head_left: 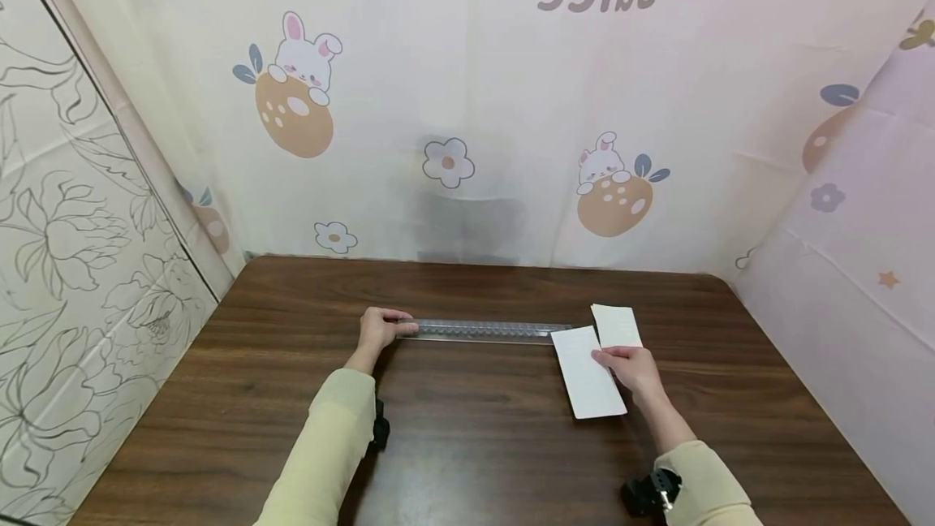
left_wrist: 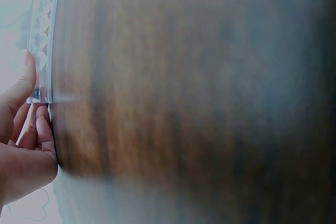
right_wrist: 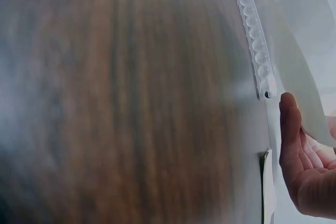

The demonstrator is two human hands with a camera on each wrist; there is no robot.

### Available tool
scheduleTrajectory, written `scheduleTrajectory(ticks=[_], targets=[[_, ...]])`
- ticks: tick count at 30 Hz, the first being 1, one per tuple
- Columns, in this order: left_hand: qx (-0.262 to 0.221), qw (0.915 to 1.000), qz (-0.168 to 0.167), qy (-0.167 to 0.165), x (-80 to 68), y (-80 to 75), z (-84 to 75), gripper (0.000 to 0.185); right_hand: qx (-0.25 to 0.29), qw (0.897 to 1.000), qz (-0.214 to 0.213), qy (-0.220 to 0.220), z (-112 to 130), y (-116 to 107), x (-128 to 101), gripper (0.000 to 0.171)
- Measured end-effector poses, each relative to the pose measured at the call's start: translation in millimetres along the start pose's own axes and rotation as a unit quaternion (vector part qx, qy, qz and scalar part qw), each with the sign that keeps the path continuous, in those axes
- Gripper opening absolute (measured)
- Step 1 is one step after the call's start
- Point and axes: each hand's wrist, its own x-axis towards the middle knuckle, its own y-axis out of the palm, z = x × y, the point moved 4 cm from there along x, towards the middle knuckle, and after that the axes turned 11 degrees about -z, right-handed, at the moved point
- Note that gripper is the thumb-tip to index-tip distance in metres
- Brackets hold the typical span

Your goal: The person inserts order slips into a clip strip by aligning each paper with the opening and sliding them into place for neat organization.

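**Two hands at a clear ruler and two paper slips on a brown table**

From the head camera, a dark wooden table (head_left: 467, 445) fills the lower half, with printed curtains at its far and side edges; a long clear ruler (head_left: 484, 330) lies across the middle of the surface, parallel to the far edge; the left hand (head_left: 379, 329) sits at the ruler's left end, fingers curled over that end and pinching it; the right hand (head_left: 632, 368) is at the ruler's right end, its fingers bent onto a white paper slip (head_left: 587, 372) that lies flat and tilted, its far end touching the ruler's tip; a second white paper slip (head_left: 617, 325) lies just beyond the hand, towards the far right corner, partly overlapped by the first; both forearms wear pale yellow sleeves (head_left: 332, 449).

From the left wrist camera, the picture is blurred; the ruler (left_wrist: 43, 40) runs along the left edge with a row of round holes showing; the left hand (left_wrist: 23, 145) holds its end, thumb (left_wrist: 20, 85) pressed on one face and the fingertips (left_wrist: 44, 127) gathered together against the other; the table (left_wrist: 199, 93) fills the rest.

From the right wrist camera, also blurred, the ruler (right_wrist: 254, 40) ends just above the right hand (right_wrist: 302, 166); the thumb (right_wrist: 289, 124) stands straight beside a paper slip (right_wrist: 294, 45) that curves over the other fingers; how those fingers lie I cannot tell here.
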Motion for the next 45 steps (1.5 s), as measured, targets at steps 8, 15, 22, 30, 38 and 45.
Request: scheduleTrajectory(ticks=[8,15,22,30,38,45], targets=[[0.000,1.0000,0.001,-0.002,0.3,0.4,1.1,0.021,0.010,0.999,0.018,0.026,-1,4,-2,0.044],[-0.003,1.0000,0.000,-0.004,-0.3,0.9,1.8,0.021,0.030,0.996,0.055,0.064,-3,8,-1,0.050],[0.000,1.0000,-0.001,0.001,-0.4,0.2,1.4,0.021,0.050,0.991,0.070,0.099,-4,14,1,0.053],[0.006,1.0000,-0.003,0.004,-0.5,-0.4,0.8,0.021,0.073,0.987,0.078,0.119,-5,21,4,0.054],[0.002,1.0000,-0.002,0.006,0.4,-0.5,-0.9,0.021,0.097,0.983,0.075,0.134,-2,27,8,0.048],[0.004,1.0000,-0.001,0.007,-0.2,-0.2,-1.9,0.020,0.103,0.981,0.078,0.146,-1,31,11,0.050]])
